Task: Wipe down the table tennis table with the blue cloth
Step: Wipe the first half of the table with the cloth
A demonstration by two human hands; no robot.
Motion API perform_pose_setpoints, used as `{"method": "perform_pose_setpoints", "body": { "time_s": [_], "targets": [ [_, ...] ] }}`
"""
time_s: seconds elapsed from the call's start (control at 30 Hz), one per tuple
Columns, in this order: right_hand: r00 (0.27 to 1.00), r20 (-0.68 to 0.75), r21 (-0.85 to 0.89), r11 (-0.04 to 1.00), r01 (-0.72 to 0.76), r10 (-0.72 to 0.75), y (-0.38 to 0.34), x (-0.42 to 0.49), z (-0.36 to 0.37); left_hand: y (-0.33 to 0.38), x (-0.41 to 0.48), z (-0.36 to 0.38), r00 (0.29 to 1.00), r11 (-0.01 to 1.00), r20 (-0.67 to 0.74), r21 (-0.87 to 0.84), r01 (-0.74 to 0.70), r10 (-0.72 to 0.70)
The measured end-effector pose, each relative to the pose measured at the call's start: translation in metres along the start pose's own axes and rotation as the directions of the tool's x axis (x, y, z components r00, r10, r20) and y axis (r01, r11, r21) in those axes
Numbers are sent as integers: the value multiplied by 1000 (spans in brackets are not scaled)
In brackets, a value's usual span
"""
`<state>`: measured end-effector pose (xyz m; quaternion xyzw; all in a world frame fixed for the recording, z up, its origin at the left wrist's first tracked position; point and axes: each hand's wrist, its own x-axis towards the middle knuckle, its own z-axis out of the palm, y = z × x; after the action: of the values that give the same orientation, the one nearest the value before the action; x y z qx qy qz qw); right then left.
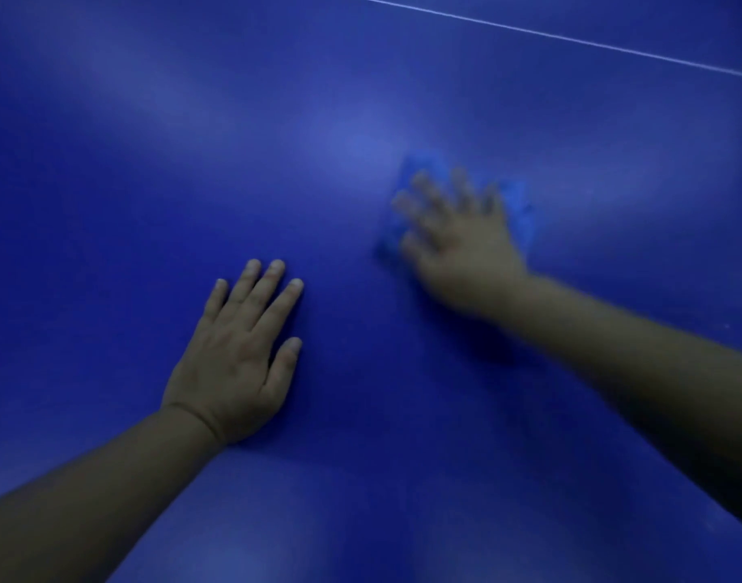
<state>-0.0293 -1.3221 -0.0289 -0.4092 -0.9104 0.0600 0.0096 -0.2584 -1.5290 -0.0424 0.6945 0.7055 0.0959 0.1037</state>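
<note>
The left hand [238, 351] was laid flat on the table [150, 170], palm down, with the fingers straight and slightly spread and the thumb held out to the side. Nothing was held in it. It was judged to be placed there as a prop, so that weight could be carried while the body was leaned over the surface.

The right hand [457, 241] was set further out and to the right, well apart from the left. Its fingers were spread and pressed down on the cloth [518, 212], which lay flat on the table beneath them and showed past the fingertips and along the far side of the hand. The spread was judged to be meant to pin a wide patch of cloth, so that more surface could be covered at each pass. The hand and cloth were blurred, which suggested a wiping stroke in hand; its direction could not be told.

A white line [571, 37] was seen across the far right corner of the view, well beyond the cloth. How much of the table had been wiped could not be told, as no marks or wet streaks were visible.
</note>
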Motion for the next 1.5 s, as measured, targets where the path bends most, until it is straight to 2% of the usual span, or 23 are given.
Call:
{"method": "perform_pose_setpoints", "body": {
  "time_s": [0.03,0.1,0.13,0.2,0.27,0.33,0.37,0.43,0.53,0.6,0.7,0.8,0.87,0.93,1.0,1.03,1.1,1.13,1.17,1.27,1.33,1.43,1.5],
  "targets": [
    [969,-4,-19,969,247,-247,-26,-36,5,0,0,0,1000,1000,-1,1,-1,1],
    [745,135,-8,751,661,-654,-61,-115,8,0,1,-1,1000,1000,-8,10,2,-2],
    [639,208,14,655,755,-741,-60,-142,6,1,1,-1,1000,1000,-9,14,3,-3],
    [586,207,16,601,799,-784,-31,-143,2,3,0,-1,1000,1000,-5,14,4,-4],
    [733,112,-56,732,679,-671,5,-93,9,4,0,-1,1000,1000,3,17,9,-9],
    [961,-5,-60,960,274,-275,37,-27,6,4,0,-1,1000,1000,16,11,13,-13],
    [999,-36,-13,1000,8,-9,48,3,0,4,0,-1,1000,1000,19,11,12,-13],
    [918,-28,72,917,-392,395,56,43,-9,5,2,-1,1000,1000,21,15,7,-7],
    [850,2,98,846,-524,527,10,50,-8,5,3,-1,1000,1000,26,-6,8,-8],
    [923,-30,61,922,-382,384,-45,7,6,4,3,-1,1000,1000,24,-7,10,-10],
    [1000,-21,51,999,2,-1,-132,-119,20,3,3,-1,1000,1000,20,-11,8,-7],
    [912,116,105,918,383,-394,-153,-229,16,3,2,-3,999,1000,37,-25,5,-4],
    [832,152,104,846,523,-533,-128,-239,15,4,2,-6,996,1000,86,-25,1,1],
    [919,107,-2,924,382,-380,-101,-213,19,2,2,-11,990,999,140,-48,-7,14],
    [998,-17,22,998,-66,66,-85,-174,15,-2,0,-19,982,990,187,-142,-11,37],
    [943,-40,85,941,-327,331,-87,-156,11,-4,-6,-22,980,979,195,-202,-2,42],
    [731,2,187,718,-671,683,-117,-134,10,-2,-32,-27,988,967,148,-255,2,37],
    [669,6,189,656,-731,743,-142,-133,13,1,-51,-28,994,967,103,-256,-21,48],
    [680,-34,177,674,-717,732,-173,-141,18,6,-72,-27,995,965,63,-256,-57,76],
    [924,-25,126,919,-375,380,-267,-220,29,22,-133,-21,984,945,32,-285,-160,176],
    [956,24,89,952,-293,293,-272,-284,34,28,-157,-15,978,948,73,-270,-171,197],
    [826,21,27,826,-564,563,-203,-350,33,32,-167,-6,955,964,168,-148,-221,244],
    [572,44,51,570,-820,819,-157,-371,24,32,-165,-4,948,966,196,-120,-229,250]
  ]
}}
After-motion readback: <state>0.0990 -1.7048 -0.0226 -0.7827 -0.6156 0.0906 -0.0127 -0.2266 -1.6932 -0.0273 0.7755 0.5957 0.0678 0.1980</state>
